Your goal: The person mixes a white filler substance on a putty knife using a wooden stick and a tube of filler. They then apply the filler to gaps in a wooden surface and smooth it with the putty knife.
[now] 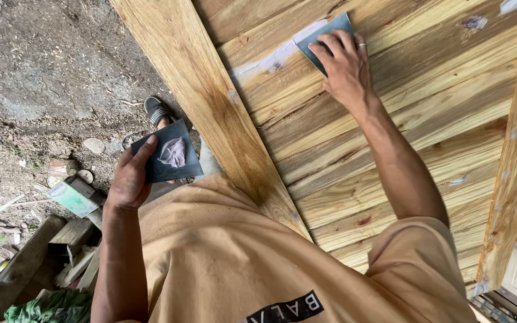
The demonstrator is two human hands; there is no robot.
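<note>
Pressing scraper [324, 37] — fingers [337, 42] spread flat

One package: small flat box [72, 198], green and white face, dark sides, lying tilted on the dirt among wood scraps, lower left. Black rectangular label [285, 307] with white lettering on shirt front.

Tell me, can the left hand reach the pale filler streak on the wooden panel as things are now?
Probably not without first moving. The left hand holds a dark square sheet with a lump of putty, off the panel beyond the thick frame board. The right hand already lies beside the pale filler streak.
</note>
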